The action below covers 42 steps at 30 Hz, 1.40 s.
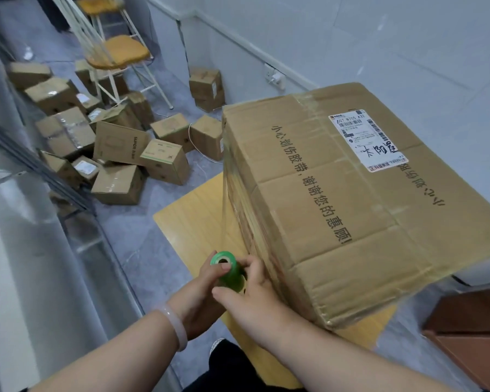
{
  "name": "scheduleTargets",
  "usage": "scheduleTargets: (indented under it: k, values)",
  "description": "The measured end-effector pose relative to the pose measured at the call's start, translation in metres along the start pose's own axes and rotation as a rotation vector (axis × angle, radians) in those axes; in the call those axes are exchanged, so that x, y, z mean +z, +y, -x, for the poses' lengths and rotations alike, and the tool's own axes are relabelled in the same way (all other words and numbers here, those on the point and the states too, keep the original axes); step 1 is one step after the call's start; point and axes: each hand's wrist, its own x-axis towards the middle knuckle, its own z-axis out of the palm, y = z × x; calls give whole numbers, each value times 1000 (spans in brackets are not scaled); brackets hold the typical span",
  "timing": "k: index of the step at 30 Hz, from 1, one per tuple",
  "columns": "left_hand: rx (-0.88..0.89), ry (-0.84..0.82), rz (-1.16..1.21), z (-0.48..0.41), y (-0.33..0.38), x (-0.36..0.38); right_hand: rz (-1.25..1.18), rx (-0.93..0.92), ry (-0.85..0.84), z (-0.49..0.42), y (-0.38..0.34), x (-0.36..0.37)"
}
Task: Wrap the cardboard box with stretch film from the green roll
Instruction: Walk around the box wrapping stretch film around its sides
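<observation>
A large cardboard box [351, 210] with printed characters and a white shipping label lies on a small wooden table [193, 219]. Clear stretch film covers its left side face. The green roll [229, 271] stands upright just off the box's near left corner, with film running from it up along that face. My left hand [201, 295] grips the roll from the left and below. My right hand [249, 298] grips it from the right, thumb on its top rim, knuckles against the box's corner.
Several small cardboard boxes [116, 154] lie scattered on the grey floor at the left. A white chair with a yellow seat [116, 52] stands behind them. A brown cabinet [470, 335] is at the lower right. A wall socket [275, 77] sits behind the box.
</observation>
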Motion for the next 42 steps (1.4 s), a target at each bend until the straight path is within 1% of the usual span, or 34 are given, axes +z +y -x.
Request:
scheduleTargets:
  k: [3,6,8,11,12,14,17,20,26,29,33,37,40,42]
  values:
    - [60,-2,10,5,-16,3,133,-50,-83,10,8,-5]
    - [150,68,19,13,-37,12,299,-126,-162,23,17,-9]
    - [187,116,57,20,-49,18,301,-141,-179,32,24,-11]
    - [230,60,142,33,-64,26,255,-133,-250,46,36,-19]
    - [247,58,143,37,-69,26,234,-134,-277,51,40,-21]
    - [295,113,83,40,-79,26,218,-142,-309,60,48,-25]
    - [314,152,-29,44,-88,37,216,-178,-285,68,62,-30]
    - [285,195,-74,47,-102,46,284,-217,-286,75,75,-40]
    - [285,218,-21,49,-137,61,252,-192,-310,93,108,-54]
    - [285,208,-18,47,-149,73,228,-239,-242,97,116,-65]
    - [283,167,11,38,-164,95,290,-276,-214,101,123,-92]
    - [300,126,51,25,-177,120,254,-235,-178,104,137,-117]
    - [327,155,76,25,-181,143,237,-236,-157,104,144,-130]
    - [321,181,75,23,-180,153,262,-273,-128,104,147,-135]
